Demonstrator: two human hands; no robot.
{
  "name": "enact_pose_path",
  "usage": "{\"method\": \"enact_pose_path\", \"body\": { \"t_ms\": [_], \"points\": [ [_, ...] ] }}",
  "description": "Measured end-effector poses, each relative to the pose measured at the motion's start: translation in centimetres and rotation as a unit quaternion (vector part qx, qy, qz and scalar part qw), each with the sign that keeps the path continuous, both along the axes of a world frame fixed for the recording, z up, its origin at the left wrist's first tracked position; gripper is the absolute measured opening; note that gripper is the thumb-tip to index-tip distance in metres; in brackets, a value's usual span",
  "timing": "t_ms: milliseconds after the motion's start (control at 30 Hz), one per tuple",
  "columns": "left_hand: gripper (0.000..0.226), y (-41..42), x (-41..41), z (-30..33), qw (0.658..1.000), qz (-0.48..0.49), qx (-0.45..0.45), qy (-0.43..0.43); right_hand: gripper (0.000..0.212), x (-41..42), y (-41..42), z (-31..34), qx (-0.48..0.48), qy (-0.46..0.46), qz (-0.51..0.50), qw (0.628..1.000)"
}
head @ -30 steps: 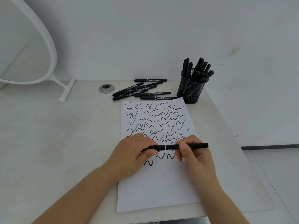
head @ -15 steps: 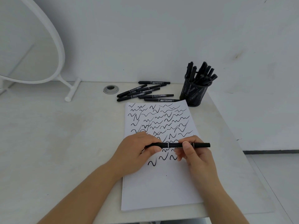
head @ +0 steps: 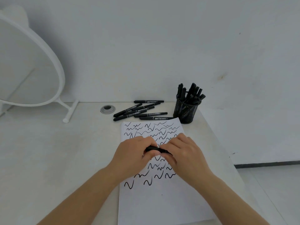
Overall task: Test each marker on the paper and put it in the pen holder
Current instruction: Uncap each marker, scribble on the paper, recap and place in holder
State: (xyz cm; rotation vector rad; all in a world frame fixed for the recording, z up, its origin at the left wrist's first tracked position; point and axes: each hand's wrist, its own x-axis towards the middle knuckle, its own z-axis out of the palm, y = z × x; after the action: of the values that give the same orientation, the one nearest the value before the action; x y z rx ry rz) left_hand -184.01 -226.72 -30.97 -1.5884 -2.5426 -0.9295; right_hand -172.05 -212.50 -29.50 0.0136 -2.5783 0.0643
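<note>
Over paper (head: 162,207), fingers (head: 167,146) gripping marker (head: 154,149)

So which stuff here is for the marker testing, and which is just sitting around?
For the job: marker held by left hand and right hand; paper; loose markers; pen holder.
Just there: mirror; desk grommet.

Two bare forearms without sleeves, bare hands (head: 162,153), a thin ring (head: 143,155) on one left finger.

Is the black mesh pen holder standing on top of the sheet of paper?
No, the pen holder stands on the table just beyond the far right corner of the paper.
</note>
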Motion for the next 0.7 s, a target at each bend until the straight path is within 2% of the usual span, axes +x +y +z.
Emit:
{"method": "enact_pose_path", "body": {
  "t_ms": [100, 200, 267, 333, 433, 533, 600, 700],
  "points": [
    [0.022, 0.9, -0.4, 0.8, 0.999, -0.002, 0.012, 0.034, 0.016, -1.0, 0.4, 0.5, -0.011, 0.003, 0.012, 1.000],
    [0.023, 1.6, -1.2, 1.9, 0.999, 0.004, 0.034, -0.018, 0.016, -1.7, 1.4, 1.6, -0.025, -0.009, 0.015, 1.000],
    [0.018, 2.3, -2.4, 2.4, 0.998, 0.022, 0.042, -0.049, 0.014, -2.3, 2.3, 2.9, -0.077, -0.028, -0.008, 0.997],
    [0.015, 2.9, -4.0, 2.5, 0.998, 0.048, 0.028, -0.042, 0.009, -2.9, 3.9, 4.6, -0.151, -0.021, -0.053, 0.987],
    [0.009, 3.8, -7.3, 2.1, 0.996, 0.086, -0.013, -0.011, 0.009, -3.6, 6.9, 7.0, -0.259, 0.100, -0.096, 0.956],
    [0.013, 4.8, -10.2, 1.4, 0.993, 0.099, -0.057, 0.012, 0.028, -4.2, 8.8, 9.3, -0.346, 0.237, -0.098, 0.902],
    [0.018, 5.6, -11.5, 0.9, 0.992, 0.096, -0.075, 0.023, 0.036, -4.8, 9.9, 10.1, -0.362, 0.280, -0.109, 0.882],
    [0.022, 6.6, -12.5, 0.0, 0.991, 0.094, -0.092, 0.029, 0.038, -6.0, 11.2, 9.7, -0.361, 0.283, -0.144, 0.877]
  ]
}}
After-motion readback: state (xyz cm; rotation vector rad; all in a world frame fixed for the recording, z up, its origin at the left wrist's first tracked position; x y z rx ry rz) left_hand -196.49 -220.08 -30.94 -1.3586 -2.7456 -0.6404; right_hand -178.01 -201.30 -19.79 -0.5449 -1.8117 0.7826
